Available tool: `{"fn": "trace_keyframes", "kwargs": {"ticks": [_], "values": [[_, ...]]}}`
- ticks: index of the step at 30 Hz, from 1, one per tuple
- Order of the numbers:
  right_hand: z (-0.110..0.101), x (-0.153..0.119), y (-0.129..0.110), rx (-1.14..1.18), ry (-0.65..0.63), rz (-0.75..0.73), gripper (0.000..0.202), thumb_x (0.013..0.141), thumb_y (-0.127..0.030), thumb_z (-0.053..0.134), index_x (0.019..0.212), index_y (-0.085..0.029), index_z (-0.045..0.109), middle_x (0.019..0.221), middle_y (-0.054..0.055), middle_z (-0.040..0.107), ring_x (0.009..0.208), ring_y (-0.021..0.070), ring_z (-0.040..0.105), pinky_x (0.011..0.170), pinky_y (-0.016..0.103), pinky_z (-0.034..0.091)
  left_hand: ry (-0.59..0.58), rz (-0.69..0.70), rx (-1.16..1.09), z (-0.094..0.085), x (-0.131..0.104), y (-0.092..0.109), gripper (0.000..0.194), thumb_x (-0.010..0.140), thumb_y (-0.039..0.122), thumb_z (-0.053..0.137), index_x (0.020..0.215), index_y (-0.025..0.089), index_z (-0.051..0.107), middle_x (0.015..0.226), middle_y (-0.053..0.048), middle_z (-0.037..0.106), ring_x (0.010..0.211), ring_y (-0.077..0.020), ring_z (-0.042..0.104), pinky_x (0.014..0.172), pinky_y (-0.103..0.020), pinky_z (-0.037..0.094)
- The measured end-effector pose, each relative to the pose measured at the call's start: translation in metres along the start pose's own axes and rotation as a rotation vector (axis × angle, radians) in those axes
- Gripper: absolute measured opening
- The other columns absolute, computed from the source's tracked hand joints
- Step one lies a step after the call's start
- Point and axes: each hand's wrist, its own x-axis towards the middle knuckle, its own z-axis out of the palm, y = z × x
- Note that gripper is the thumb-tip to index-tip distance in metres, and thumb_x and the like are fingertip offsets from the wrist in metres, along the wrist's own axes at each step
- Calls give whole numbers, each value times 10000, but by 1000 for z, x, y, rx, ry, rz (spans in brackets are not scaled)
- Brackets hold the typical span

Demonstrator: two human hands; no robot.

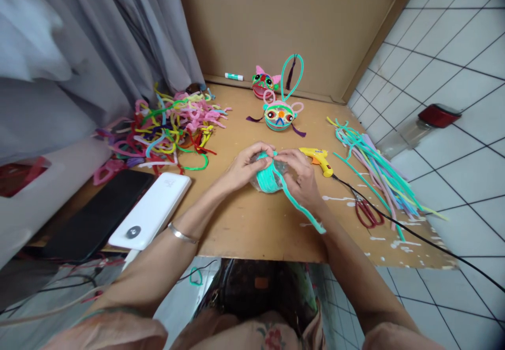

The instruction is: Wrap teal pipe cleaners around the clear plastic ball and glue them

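Pinching a turquoise-wrapped clear ball (268,181) between thumb and fingers, our left hand (249,167) is pressing its thumb onto the fuzzy coils near the top. Our right hand (300,175) is curling in on the other side, fingertips almost meeting the left ones, but we're not managing to tell whether it's actually pinching anything, since the contact is partly hidden. A loose turquoise strand (302,209) is trailing off the ball toward us, passing in front of our right wrist. We're keeping all this over the middle of the table (232,223), and a silver bracelet (182,233) is circling our left forearm. Just beyond our right hand, a yellow glue gun (319,159) is lying with its black cord running off to the right, and red-handled scissors (367,212) are resting near that cord. Farther right, a bundle of pastel fuzzy stems (374,161) is spreading along the table. Straight ahead, a decorated figure with pink ears (279,119) is facing us, with a second, pink-and-green figure (263,84) sitting behind it. Over on the left, a big tangle of colorful stems (169,129) is sprawling, while a white power bank (152,210) is lying nearer us, beside a flat black slab (98,216).
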Motion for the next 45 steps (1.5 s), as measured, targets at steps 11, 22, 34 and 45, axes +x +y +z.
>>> {"fn": "trace_keyframes", "kwargs": {"ticks": [11,22,34,45], "values": [[2,3,-1,207,66,257,129,841,-353,707,926,-264,744,1020,34,696,1024,206,637,914,396,507,6,17,-66,5,1,-1,229,806,351,667,932,183,577,1136,-64,670,1048,-188,624,929,-314,475],[5,7,-3,247,71,357,204,740,-350,742,921,-257,725,991,40,697,992,219,636,858,378,516,30,-48,-47,6,1,1,236,782,359,652,915,181,572,1167,-79,661,1057,-209,627,931,-346,481],[3,9,9,397,77,515,250,696,-403,754,890,-247,725,969,38,688,969,219,642,830,367,514,55,7,112,2,0,4,270,791,360,583,1006,199,609,1205,-82,615,1140,-256,586,1001,-422,476],[6,8,17,480,118,611,325,664,-458,760,897,-237,708,1011,53,709,993,236,652,836,377,530,-30,223,411,3,-4,5,329,918,313,524,1198,184,639,1237,-116,645,1174,-246,595,1051,-445,473]]}}
